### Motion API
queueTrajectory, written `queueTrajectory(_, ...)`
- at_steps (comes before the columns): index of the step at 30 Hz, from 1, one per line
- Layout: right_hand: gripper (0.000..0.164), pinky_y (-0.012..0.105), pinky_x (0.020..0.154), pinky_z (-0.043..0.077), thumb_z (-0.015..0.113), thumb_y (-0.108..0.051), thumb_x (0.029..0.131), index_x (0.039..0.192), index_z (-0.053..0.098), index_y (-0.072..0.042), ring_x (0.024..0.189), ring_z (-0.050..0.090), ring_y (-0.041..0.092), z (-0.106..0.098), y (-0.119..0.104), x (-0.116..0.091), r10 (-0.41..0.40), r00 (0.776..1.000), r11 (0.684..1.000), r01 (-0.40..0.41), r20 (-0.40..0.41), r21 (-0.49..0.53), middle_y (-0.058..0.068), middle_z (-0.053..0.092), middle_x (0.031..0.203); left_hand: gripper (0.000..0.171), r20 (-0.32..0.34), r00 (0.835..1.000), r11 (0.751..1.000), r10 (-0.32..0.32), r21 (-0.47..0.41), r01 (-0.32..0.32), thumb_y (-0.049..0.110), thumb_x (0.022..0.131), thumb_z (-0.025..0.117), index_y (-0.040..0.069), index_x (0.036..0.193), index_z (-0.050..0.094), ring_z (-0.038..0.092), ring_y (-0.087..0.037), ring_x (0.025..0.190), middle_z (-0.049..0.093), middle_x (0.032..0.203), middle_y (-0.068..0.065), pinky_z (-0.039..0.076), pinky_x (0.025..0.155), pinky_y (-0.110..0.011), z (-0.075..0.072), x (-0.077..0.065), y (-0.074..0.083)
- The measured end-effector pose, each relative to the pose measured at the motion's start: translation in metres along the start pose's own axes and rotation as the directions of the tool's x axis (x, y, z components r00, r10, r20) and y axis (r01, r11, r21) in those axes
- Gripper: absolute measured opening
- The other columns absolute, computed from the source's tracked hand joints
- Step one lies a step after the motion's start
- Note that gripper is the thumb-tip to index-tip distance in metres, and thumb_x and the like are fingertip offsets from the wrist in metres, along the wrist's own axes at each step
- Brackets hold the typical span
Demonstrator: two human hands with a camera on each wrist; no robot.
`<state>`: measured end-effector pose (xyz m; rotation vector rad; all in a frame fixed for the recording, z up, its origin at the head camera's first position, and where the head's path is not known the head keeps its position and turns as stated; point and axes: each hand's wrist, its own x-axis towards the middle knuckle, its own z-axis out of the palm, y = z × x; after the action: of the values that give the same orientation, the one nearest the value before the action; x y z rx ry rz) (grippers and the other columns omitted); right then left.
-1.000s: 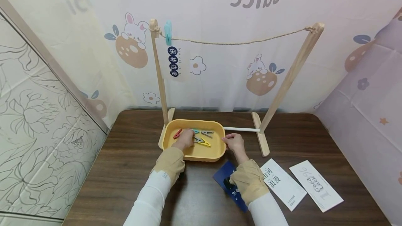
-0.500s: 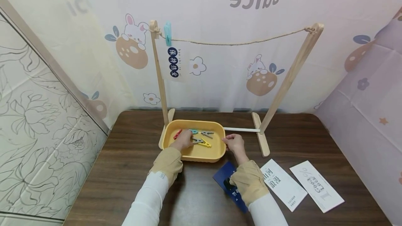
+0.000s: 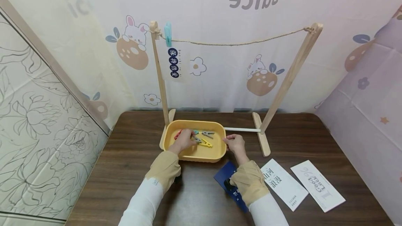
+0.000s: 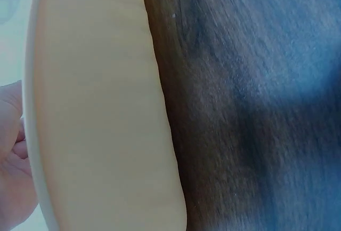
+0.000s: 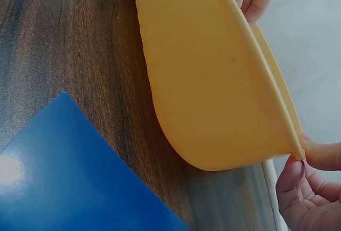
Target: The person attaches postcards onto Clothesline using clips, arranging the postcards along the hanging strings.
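Observation:
A yellow plastic basket point(image 3: 216, 154) stands at the back middle of the table. My left hand point(image 3: 183, 140) reaches inside it, thumb and fingers at a grey clothespin point(image 3: 196, 139). A yellow clothespin point(image 3: 206, 143), another grey one and a teal one lie close by; a red clothespin point(image 3: 177, 134) is partly behind the hand. My right hand point(image 3: 236, 144) pinches the basket's right rim between thumb and fingers, as the right wrist view shows. In the left wrist view the basket wall hides most of the left hand point(image 4: 11, 156).
Behind the basket rises a wooden rack point(image 3: 281, 86) with a rope point(image 3: 230, 44). A light blue clothespin point(image 3: 168, 34) holds a card point(image 3: 174, 63) on it. A blue card point(image 3: 224, 175) lies under the right forearm; two white cards point(image 3: 284, 184) lie farther right.
My left hand has shifted slightly left and turned within the basket, and the grey clothespin at its fingertips has changed angle. The right hand stays on the rim.

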<state>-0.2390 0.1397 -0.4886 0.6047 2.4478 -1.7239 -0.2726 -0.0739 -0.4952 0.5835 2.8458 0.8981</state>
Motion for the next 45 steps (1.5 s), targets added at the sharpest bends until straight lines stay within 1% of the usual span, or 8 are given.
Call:
queueTrajectory(4,0.017,0.030,0.049,0.051,0.065,-0.005,0.079,0.088,0.058,0.008,0.046,0.052,0.010,0.000,-0.001,0.000,-0.010,1.000,1.000,0.010,-0.007,-0.011,0.017,0.061,0.075,0.024,-0.065,0.997,0.998,0.053,-0.030,-0.055,0.005,0.073,0.070,-0.008,0.091,0.060,0.054,-0.023,0.074,0.058,0.080,-0.013,0.044,0.062,-0.027,-0.001,-0.006,0.000)
queueTrajectory(10,0.017,0.032,0.052,0.052,0.064,-0.008,0.081,0.089,0.059,0.006,0.048,0.052,0.011,0.002,-0.001,-0.003,-0.023,1.000,0.998,0.022,-0.015,-0.066,0.015,0.060,0.075,0.022,-0.143,0.989,0.987,0.021,-0.154,-0.043,0.003,0.071,0.071,-0.007,0.089,0.063,0.056,-0.026,0.073,0.060,0.078,-0.014,0.045,0.061,-0.029,-0.003,-0.017,0.003)
queueTrajectory(14,0.017,0.034,0.054,0.052,0.064,-0.008,0.081,0.088,0.058,0.007,0.047,0.052,0.011,0.004,-0.002,-0.006,-0.050,0.999,0.995,0.049,-0.006,-0.083,0.015,0.061,0.075,0.025,-0.202,0.979,0.985,-0.011,-0.173,-0.025,0.005,0.071,0.072,-0.007,0.092,0.065,0.057,-0.023,0.071,0.062,0.078,-0.012,0.046,0.061,-0.028,-0.004,-0.025,0.004)
queueTrajectory(19,0.017,0.037,0.056,0.052,0.064,-0.006,0.080,0.088,0.058,0.008,0.047,0.054,0.012,0.005,-0.002,-0.007,-0.085,0.996,0.994,0.085,-0.002,-0.066,0.017,0.062,0.075,0.024,-0.271,0.962,0.977,-0.008,-0.209,-0.051,0.004,0.071,0.072,-0.007,0.091,0.065,0.059,-0.025,0.069,0.063,0.078,-0.013,0.048,0.064,-0.033,-0.004,-0.032,0.006)
queueTrajectory(24,0.019,0.036,0.054,0.052,0.065,-0.006,0.079,0.087,0.058,0.009,0.048,0.055,0.013,0.003,0.003,-0.004,-0.100,0.995,0.995,0.100,0.002,0.002,0.018,0.062,0.073,0.020,-0.335,0.942,0.948,-0.008,-0.303,-0.100,0.002,0.070,0.073,-0.007,0.085,0.064,0.057,-0.030,0.066,0.061,0.073,-0.015,0.049,0.063,-0.043,-0.003,-0.040,0.010)
queueTrajectory(30,0.020,0.037,0.052,0.052,0.066,-0.008,0.079,0.087,0.058,0.009,0.047,0.055,0.015,-0.008,0.011,-0.010,-0.139,0.990,0.990,0.139,0.006,0.033,0.010,0.060,0.063,0.021,-0.394,0.918,0.927,-0.055,-0.361,-0.099,0.004,0.070,0.074,-0.006,0.087,0.065,0.057,-0.024,0.065,0.061,0.073,-0.013,0.050,0.061,-0.037,-0.005,-0.053,0.020)
queueTrajectory(38,0.023,0.029,0.047,0.049,0.064,-0.015,0.081,0.086,0.058,0.007,0.051,0.058,0.021,-0.038,0.023,-0.027,-0.222,0.975,0.961,0.218,-0.002,-0.171,0.014,0.060,0.067,0.024,-0.444,0.892,0.894,-0.090,-0.431,-0.124,0.005,0.071,0.073,-0.008,0.090,0.065,0.058,-0.026,0.068,0.062,0.083,-0.018,0.051,0.064,-0.037,-0.009,-0.066,0.033)
queueTrajectory(45,0.023,0.026,0.053,0.042,0.068,-0.016,0.077,0.083,0.060,0.004,0.061,0.053,0.016,-0.056,0.035,-0.041,-0.300,0.954,0.873,0.286,0.028,-0.396,0.005,0.058,0.067,0.025,-0.471,0.876,0.876,-0.102,-0.461,-0.146,0.004,0.070,0.074,-0.008,0.090,0.065,0.058,-0.028,0.070,0.061,0.089,-0.020,0.051,0.064,-0.039,-0.012,-0.074,0.040)
